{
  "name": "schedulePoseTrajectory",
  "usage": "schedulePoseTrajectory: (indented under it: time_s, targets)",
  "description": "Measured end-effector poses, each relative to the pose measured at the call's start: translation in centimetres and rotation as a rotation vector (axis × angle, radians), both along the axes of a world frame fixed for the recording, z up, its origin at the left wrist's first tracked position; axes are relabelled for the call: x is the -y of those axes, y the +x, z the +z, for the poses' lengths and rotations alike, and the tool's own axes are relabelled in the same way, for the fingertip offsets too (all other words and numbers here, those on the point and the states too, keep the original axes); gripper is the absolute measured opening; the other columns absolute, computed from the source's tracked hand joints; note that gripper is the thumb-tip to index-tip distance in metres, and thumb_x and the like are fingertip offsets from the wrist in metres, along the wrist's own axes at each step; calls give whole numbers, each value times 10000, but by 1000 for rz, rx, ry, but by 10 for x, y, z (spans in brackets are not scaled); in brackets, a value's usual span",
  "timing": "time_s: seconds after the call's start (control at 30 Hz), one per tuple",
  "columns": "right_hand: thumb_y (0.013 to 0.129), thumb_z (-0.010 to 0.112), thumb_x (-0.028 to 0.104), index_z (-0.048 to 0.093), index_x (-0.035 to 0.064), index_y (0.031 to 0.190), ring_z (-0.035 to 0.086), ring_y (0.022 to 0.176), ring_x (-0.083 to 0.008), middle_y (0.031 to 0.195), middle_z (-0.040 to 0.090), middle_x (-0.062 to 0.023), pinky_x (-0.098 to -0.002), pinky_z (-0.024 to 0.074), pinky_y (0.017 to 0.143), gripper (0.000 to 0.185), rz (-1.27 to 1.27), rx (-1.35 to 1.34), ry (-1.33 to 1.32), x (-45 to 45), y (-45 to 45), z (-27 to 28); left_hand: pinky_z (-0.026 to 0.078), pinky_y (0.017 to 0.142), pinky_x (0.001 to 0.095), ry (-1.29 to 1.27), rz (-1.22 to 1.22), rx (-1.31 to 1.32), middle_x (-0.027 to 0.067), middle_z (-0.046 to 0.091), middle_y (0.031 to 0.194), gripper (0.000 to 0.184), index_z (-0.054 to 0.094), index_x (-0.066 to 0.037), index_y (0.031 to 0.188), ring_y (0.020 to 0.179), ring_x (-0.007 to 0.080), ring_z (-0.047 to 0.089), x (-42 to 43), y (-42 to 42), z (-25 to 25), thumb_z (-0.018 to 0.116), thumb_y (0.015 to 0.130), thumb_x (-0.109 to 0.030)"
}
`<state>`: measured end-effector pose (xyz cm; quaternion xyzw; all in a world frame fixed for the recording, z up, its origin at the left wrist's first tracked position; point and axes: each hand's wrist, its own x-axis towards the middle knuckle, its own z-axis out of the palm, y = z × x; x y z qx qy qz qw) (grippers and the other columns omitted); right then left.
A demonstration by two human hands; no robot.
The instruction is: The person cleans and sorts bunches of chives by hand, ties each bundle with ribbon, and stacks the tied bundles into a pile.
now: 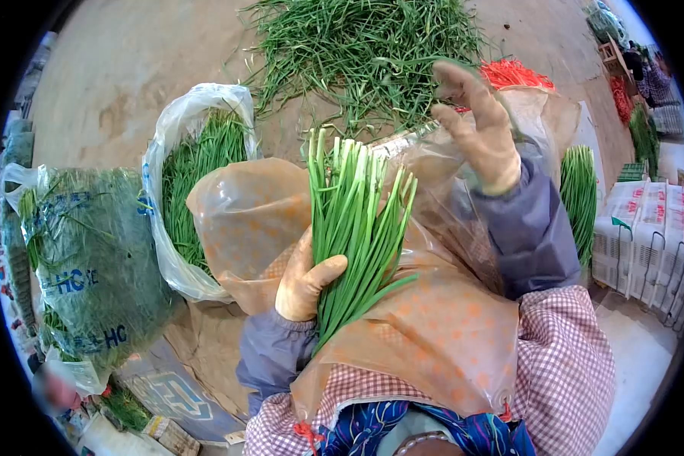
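Observation:
My left hand [311, 277], in a tan glove, is closed around a thick bunch of garlic chives [361, 220]. Their pale cut ends point up and away, and the green leaf tips hang towards my lap. To the right and farther out, my gloved right hand [479, 125] is raised with its fingers apart, slightly blurred. A thin green strand shows behind its fingers; I cannot tell whether it touches them. Beyond both hands lies a loose heap of garlic chives [365, 53] on the floor. An orange-dotted plastic apron [425, 327] covers my lap.
An open clear bag [156, 205] of chives stands at the left, beside a filled, printed bag [99, 266]. Red ties [515, 74] lie behind my right hand. Another chive bundle [578, 197] rests at right, near white crates [638, 235]. People appear at the far right edge.

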<state>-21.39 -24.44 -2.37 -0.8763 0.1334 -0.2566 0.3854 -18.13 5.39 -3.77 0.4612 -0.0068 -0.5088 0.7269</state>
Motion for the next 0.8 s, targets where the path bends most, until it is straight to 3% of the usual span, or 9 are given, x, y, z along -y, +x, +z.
schedulePoseTrajectory:
  time_s: [0.07,0.17,0.27,0.37,0.47,0.6,0.63,0.73,0.8]
  targets:
    - [869,691,131,667,63,1102,628,964,-233,994,676,-68,-346,511,840,244,114,-74,417,-19,-10,13,393,1041,344,6,-8,53,111,545,1321,686,408,1,1401,1193,210,521,1,1,0,704,811,-185]
    - [852,701,117,695,70,1040,625,976,-251,983,678,-86,-364,506,862,194,338,181,66,-37,-1,32,397,1030,343,43,-18,186,105,553,1291,690,405,-2,1394,1171,193,523,1,-2,-2,734,809,-161]
    - [829,696,308,667,77,1020,549,1148,-285,1138,606,-134,-513,385,1017,301,499,-183,-564,-69,11,49,418,1008,341,68,-15,281,110,560,1260,694,395,4,1384,1146,190,537,3,-7,-7,751,806,-143]
    - [810,679,330,670,119,998,540,1151,-324,1145,589,-130,-577,275,1069,282,414,-221,-610,-83,25,11,439,984,332,111,16,321,107,566,1234,691,380,9,1381,1113,187,555,3,-12,-10,749,812,-122]
    - [784,685,256,670,147,983,542,1147,-317,1137,590,-109,-582,285,1063,228,553,-260,-475,-90,31,11,448,970,324,158,33,326,108,566,1231,693,368,10,1385,1089,184,567,-1,-16,-10,744,815,-107]
    - [712,695,155,663,128,932,595,954,-349,971,633,-106,-509,429,962,223,516,-80,-481,-75,42,-9,416,1010,339,175,-7,393,124,560,1248,702,378,15,1385,1133,200,544,-1,-13,-16,750,808,-126]
    - [766,672,113,665,119,924,615,901,-320,912,648,-91,-468,480,911,159,423,0,-451,-59,46,-17,407,1021,343,185,-23,435,129,557,1255,705,380,16,1386,1147,205,536,-3,-12,-17,752,806,-134]
    - [831,712,140,701,70,983,641,783,-189,857,692,-60,-308,526,744,167,-51,87,-5,2,66,-27,380,1046,352,138,-13,361,137,546,1281,718,385,16,1390,1185,212,511,-2,-13,-11,755,800,-156]
    - [867,705,127,704,51,1045,654,803,-138,877,713,-49,-263,544,727,194,-170,-147,198,52,70,-23,380,1046,351,110,-19,353,138,541,1291,718,383,15,1392,1192,210,507,-2,-12,-12,754,801,-159]
